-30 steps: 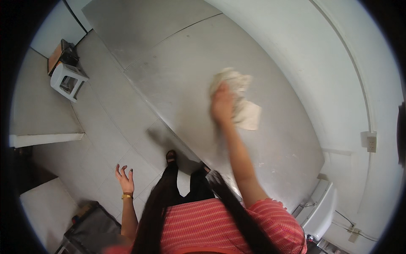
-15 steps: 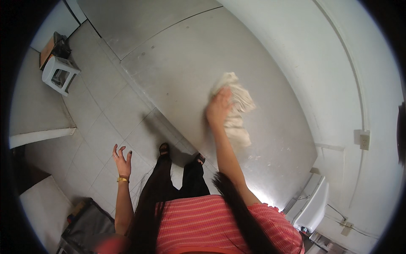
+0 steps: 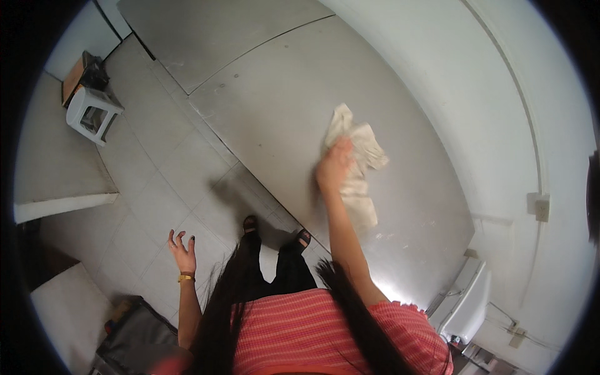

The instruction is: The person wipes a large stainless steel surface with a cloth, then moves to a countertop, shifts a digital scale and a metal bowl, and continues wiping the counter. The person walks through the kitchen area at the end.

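My right hand (image 3: 334,167) is on a cream cloth (image 3: 357,178), its fingers on the fabric and partly blurred. The cloth lies crumpled on a wide metal tabletop (image 3: 275,106), one flap reaching away from me and another toward the wall. My right arm stretches forward over the near edge of the table. Off to the left, away from the table, my left hand (image 3: 182,251) hangs in the air above the tiled floor. Its fingers are apart and slightly curled, with nothing in them, and a gold-coloured band circles the wrist.
A white wall with an outlet (image 3: 542,207) runs along the table's right side. A white plastic stool (image 3: 94,115) stands at far left. A dark grey bag-like object (image 3: 140,337) is at lower left, a white box-shaped fixture (image 3: 464,303) at lower right. My feet are by the table's edge.
The whole view has shifted slightly. My right hand stays at about the same spot on the table, while the cloth's far flap spreads out more. My left hand looks much the same.
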Tool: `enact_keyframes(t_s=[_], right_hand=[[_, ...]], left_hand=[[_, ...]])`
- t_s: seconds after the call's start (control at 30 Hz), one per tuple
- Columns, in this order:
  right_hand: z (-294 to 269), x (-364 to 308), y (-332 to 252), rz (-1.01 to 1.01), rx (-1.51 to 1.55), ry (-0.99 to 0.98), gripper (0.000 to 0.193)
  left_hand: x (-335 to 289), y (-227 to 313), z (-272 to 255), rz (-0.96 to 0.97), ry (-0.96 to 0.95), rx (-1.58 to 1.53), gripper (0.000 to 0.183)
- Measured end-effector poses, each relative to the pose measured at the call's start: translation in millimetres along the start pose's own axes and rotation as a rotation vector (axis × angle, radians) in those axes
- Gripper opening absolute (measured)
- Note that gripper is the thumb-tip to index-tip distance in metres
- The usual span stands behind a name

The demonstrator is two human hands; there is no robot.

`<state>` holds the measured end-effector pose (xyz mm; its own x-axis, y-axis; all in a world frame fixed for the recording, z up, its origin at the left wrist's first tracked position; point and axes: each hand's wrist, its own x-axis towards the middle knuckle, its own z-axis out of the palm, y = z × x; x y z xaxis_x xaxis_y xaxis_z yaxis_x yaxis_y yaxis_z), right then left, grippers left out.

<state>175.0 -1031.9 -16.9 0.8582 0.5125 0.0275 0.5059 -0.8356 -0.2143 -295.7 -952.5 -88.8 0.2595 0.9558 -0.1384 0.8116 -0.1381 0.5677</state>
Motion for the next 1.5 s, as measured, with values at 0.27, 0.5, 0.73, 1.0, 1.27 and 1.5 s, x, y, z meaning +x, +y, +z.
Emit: enact_keyframes(t_s=[0.27,0.5,0.73,1.0,1.27,1.5], right_hand=[[-11,-21,-70,-0.278,0.339,-0.024,0.053],[-52,-148,199,0.489,-0.009,0.158,0.053],[-52,-172,306,0.749,-0.133,0.242,0.057],[-40,-152,66,-0.139,0.21,0.107,0.053],[-81,-217,299,0.481,-0.063,0.326,0.049],[-142,-323,547,1.116,-0.149,0.293,0.056]], left_hand=[[1,-6,8,0.12,-0.103,0.008,0.033],[78,35,17,0.401,-0.198,0.117,0.035],[115,182,29,0.704,-0.063,-0.185,0.044],[41,319,48,1.033,-0.155,-0.364,0.053],[-18,304,64,1.036,-0.266,-0.259,0.05],[-64,280,56,0.963,-0.177,-0.15,0.048]])
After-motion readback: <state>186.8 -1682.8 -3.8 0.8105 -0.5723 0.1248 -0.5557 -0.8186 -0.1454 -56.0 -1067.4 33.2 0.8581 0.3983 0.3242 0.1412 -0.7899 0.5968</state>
